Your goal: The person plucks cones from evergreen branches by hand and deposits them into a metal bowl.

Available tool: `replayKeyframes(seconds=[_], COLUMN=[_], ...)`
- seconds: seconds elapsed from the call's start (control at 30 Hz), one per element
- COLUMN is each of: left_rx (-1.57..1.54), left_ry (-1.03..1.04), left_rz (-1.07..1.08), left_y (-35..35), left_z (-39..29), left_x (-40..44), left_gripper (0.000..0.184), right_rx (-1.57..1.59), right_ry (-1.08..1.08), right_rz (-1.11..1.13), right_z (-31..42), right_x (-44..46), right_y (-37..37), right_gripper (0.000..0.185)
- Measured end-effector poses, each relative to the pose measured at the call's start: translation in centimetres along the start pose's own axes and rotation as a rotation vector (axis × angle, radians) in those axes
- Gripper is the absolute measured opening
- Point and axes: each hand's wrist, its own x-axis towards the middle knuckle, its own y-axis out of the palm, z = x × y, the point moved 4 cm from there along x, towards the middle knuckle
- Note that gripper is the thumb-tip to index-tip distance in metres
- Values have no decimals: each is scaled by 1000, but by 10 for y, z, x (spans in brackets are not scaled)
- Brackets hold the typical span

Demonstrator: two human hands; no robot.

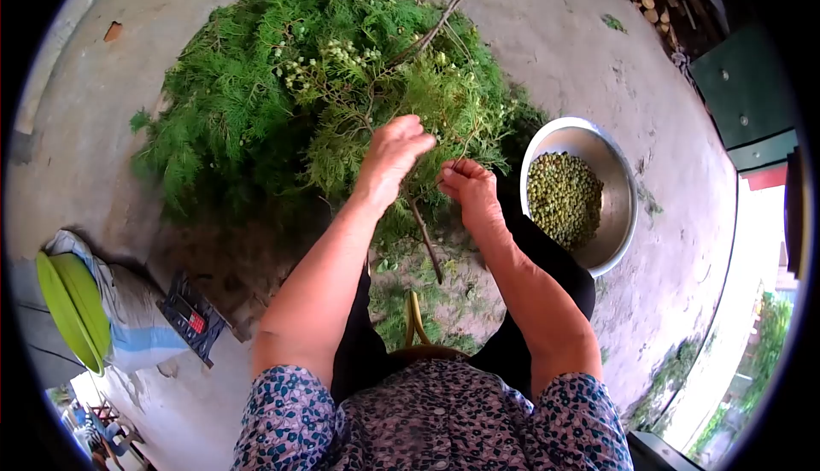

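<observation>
You work over greenery heaped on the floor, left hand curled, right hand drawn to a pinch, grips unclear, near a metal bowl of green pods toward the floor's right edge.

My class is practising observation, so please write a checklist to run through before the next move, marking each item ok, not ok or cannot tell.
1. Feathery green leafy branches within reach: ok, heaped in front of both hands.
2. Round silver metal basin close by: ok, beside the right knee.
3. Room in the basin: ok, small round green berries leave part of it bare.
4. Left hand empty: cannot tell, its palm side is hidden.
5. Right hand empty: cannot tell, anything it pinches is too small to identify.
6. Grey concrete floor between the knees clear of scraps: not ok, green bits lie there.
</observation>
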Motion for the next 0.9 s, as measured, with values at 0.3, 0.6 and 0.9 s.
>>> replayKeyframes(seconds=[0.3, 0.6, 0.9], left_rx=[-161, -343, -509], left_ry=[-22, -35, 74], left_rz=[120, 78, -1], left_y=[25, 15, 6], left_z=[-12, -24, -46], left_x=[0, 0, -7], left_gripper=[74, 16, 9], right_rx=[-889, -979, -817], right_ry=[-492, -606, -492], right_rz=[186, 347, 462], right_z=[33, 31, 67], right_x=[-38, -43, -54], right_y=[50, 65, 79], right_gripper=[12, 7, 6])
